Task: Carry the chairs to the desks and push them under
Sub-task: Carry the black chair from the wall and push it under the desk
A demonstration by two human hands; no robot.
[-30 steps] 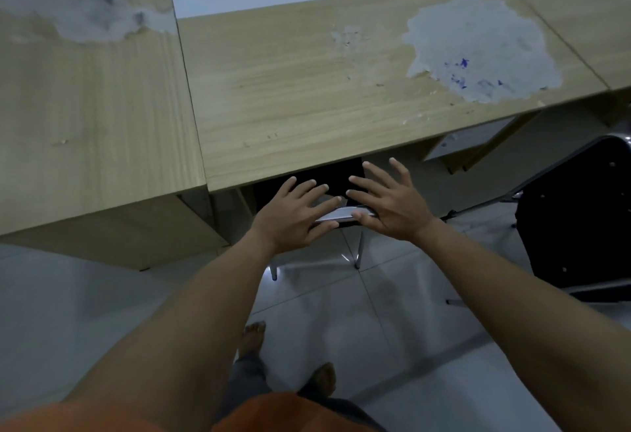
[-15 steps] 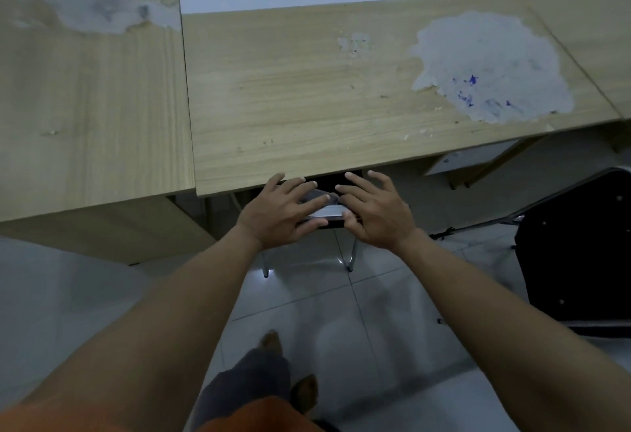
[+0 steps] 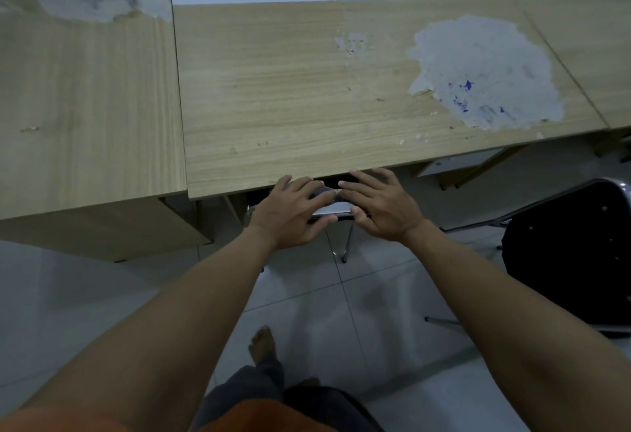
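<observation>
Two hands (image 3: 290, 213) (image 3: 382, 206) press chair back (image 3: 333, 209), seemingly at desk edge (image 3: 239, 182).

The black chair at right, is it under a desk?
No, the black chair stands on open floor, outside the desk edge.

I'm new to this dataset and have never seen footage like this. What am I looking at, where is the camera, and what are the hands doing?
No machine here: a person wears a wide-angle camera on the head, so you look forward and down along both arms. The left hand and right hand press side by side, fingers straight, on the back of a chair that sits mostly beneath the wooden desk; one metal leg shows below. Nothing is being carried. The desk's top bears a peeled grey patch. A black chair stands on the tiled floor at the right, not yet under a desk.
</observation>
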